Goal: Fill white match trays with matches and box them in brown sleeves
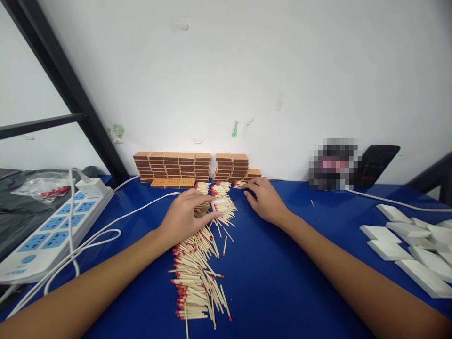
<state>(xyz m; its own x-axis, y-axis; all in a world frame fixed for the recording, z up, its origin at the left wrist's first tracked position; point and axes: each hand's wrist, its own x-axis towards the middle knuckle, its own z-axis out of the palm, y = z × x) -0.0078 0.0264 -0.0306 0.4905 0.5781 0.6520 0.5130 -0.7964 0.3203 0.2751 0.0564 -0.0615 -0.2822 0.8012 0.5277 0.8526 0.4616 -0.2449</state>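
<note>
My left hand (187, 214) rests on the blue table (282, 273), its fingers and thumb closed round a small white matchbox tray (221, 204) filled with matches. A long pile of red-tipped matches (196, 278) runs from under that hand toward me. My right hand (264, 200) lies palm down beside the pile's far end, fingers curled with their tips at a few matches (239, 184) near the stacked boxes. Orange matchboxes (173, 167) stand in stacks against the wall, with a second stack (233, 167) right behind my right hand.
A white and blue power strip (52, 230) with white cables (106, 230) lies at the left. Several white box trays (406, 249) lie at the right edge. A dark phone (376, 165) leans on the wall. A plastic bag (42, 186) lies far left.
</note>
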